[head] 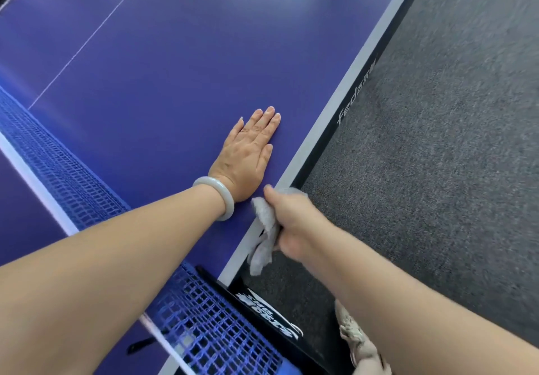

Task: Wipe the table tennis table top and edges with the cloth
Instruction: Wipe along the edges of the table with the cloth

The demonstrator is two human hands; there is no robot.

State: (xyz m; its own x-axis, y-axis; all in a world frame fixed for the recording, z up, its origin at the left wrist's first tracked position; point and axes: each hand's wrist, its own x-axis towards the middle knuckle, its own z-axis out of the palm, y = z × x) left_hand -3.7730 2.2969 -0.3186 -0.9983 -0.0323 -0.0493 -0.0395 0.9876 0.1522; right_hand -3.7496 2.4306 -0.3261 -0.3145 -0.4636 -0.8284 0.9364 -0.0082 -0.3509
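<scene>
The blue table tennis table top fills the left and middle of the head view. Its white edge line and dark side rim run diagonally from top right to bottom middle. My left hand lies flat on the top, fingers straight, close to that edge, with a pale bangle on the wrist. My right hand grips a crumpled grey cloth against the table's side edge, just below my left wrist. Part of the cloth hangs down beside the rim.
The blue net crosses from the left to the bottom middle, ending at a black net clamp on the table's edge. Grey carpet covers the floor to the right. My shoe shows at the bottom.
</scene>
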